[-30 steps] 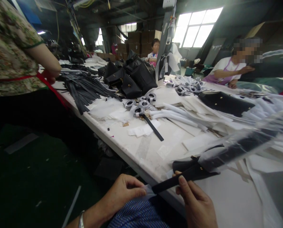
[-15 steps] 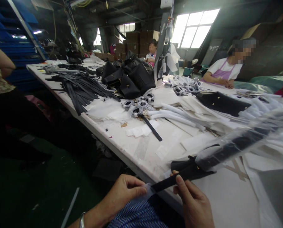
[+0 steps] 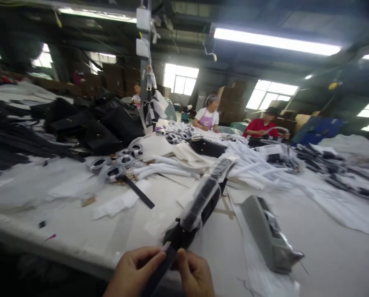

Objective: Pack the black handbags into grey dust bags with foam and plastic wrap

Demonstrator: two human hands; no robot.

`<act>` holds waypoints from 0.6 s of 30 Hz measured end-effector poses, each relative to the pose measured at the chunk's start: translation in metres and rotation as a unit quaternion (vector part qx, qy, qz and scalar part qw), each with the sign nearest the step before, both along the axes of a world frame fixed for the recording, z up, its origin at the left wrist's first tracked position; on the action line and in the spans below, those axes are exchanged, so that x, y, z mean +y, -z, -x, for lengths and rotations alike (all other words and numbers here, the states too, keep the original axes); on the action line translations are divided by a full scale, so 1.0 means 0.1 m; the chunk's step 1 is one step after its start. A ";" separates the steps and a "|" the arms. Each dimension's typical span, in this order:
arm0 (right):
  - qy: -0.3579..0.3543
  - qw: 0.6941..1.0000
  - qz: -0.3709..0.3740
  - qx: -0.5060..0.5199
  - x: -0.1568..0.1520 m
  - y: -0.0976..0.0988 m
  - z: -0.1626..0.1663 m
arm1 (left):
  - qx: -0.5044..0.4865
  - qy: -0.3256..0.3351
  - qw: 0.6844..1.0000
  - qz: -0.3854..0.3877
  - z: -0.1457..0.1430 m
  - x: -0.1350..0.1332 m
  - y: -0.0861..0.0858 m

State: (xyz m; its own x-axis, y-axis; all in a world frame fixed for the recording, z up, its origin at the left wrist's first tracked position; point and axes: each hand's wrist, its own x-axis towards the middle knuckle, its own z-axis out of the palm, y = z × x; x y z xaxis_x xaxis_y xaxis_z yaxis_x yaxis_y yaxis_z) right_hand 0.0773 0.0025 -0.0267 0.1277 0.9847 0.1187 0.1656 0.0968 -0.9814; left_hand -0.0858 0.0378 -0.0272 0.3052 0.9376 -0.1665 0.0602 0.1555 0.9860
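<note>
A black strap (image 3: 160,269) runs up from the bottom of the view between my hands. My left hand (image 3: 134,270) pinches its left edge, with a small whitish scrap (image 3: 166,246) at the fingertips. My right hand (image 3: 196,272) is closed at the strap's right edge, thumb uppermost. Just beyond my fingers lies a black leather-like piece (image 3: 180,234) with small gold studs. From it a long dark part wrapped in clear plastic (image 3: 203,196) stretches away over the table. Whether the strap joins this piece is hidden by my fingers.
A grey tape dispenser (image 3: 265,235) stands on the white table (image 3: 221,255) at right. Black bags (image 3: 107,128), coiled straps (image 3: 114,171), a loose black strap (image 3: 139,192) and white tubes (image 3: 166,169) lie beyond. Two co-workers (image 3: 206,117) (image 3: 261,128) sit across the table.
My view has swung right, bringing the tape dispenser and a co-worker in red into sight. My left hand has moved up along the strap, close to my right hand.
</note>
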 end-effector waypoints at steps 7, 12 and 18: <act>0.020 0.999 0.027 -0.042 -0.10 -0.13 -0.18 | -0.052 -0.053 0.997 0.033 -0.21 0.01 -0.26; 0.043 0.999 0.020 -0.012 -0.06 -0.20 -0.11 | -0.081 -0.058 0.995 -0.010 -0.30 0.01 -0.40; 0.059 0.996 0.032 -0.051 0.00 -0.28 -0.02 | -0.093 -0.097 0.991 0.029 -0.29 0.07 -0.38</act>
